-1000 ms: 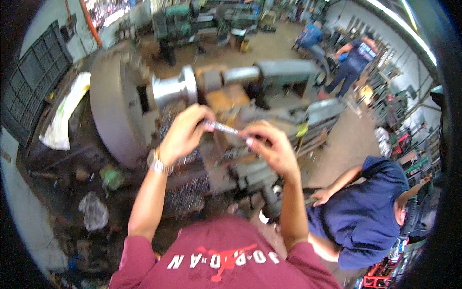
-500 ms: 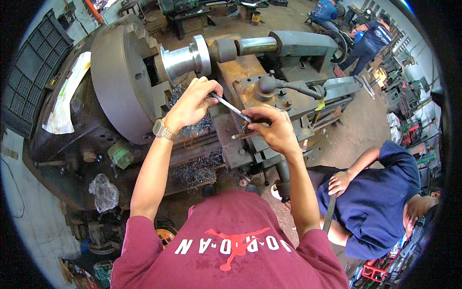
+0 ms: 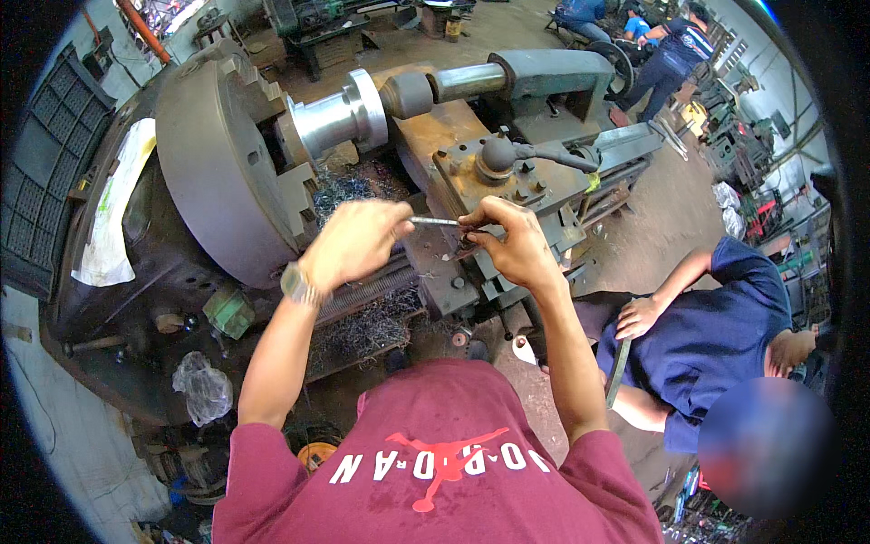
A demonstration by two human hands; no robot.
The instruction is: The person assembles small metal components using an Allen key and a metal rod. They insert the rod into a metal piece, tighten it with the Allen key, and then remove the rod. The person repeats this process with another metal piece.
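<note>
- Your left hand (image 3: 355, 243), blurred, pinches one end of the slim rod (image 3: 433, 221).
- Your right hand (image 3: 512, 243), fingers bent, pinches the other.
- It looks straight, greyish, nearly level, above the lathe carriage (image 3: 437, 292).

Thin rod (image 3: 433, 220) with both ends hidden by the fingers (image 3: 490, 208), left hand (image 3: 355, 241) blurred.

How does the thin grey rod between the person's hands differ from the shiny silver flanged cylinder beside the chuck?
The thin grey rod is slender; the shiny silver flanged cylinder is much thicker. The rod is between the left hand and right hand, while the cylinder sits beside the large dark round chuck. In the picture, the rod lies nearly level; the cylinder slopes up rightward.
</note>
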